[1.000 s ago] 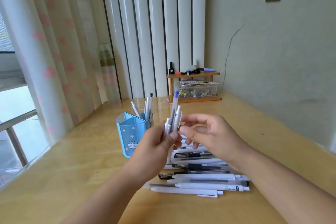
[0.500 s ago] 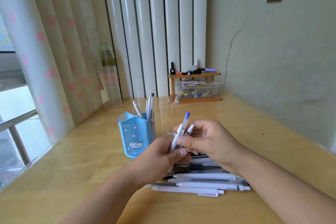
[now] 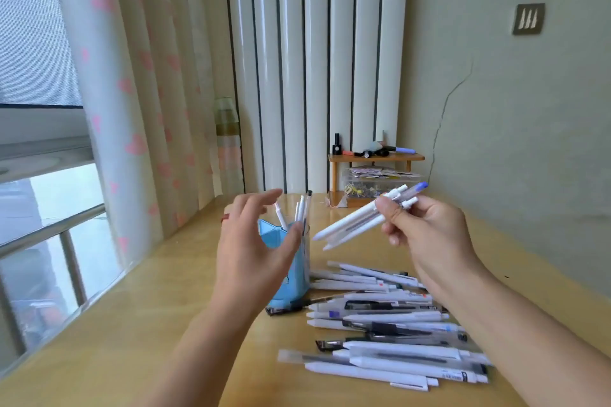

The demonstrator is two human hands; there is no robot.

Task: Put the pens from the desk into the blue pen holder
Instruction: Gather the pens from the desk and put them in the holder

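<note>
One view: your head camera, facing forward and down. It sits close above the desk (image 3: 132,324). Corner wall (image 3: 496,109) behind.

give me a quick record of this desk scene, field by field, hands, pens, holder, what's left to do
left hand: open, in front of the blue pen holder, holding nothing
right hand: grips a bunch of white pens, tips angled down toward the holder
blue pen holder: upright on the desk, a few pens already in it
loose pens: large pile lying on the desk right of the holder
left to do: held bunch and the pile not yet in the holder
</note>
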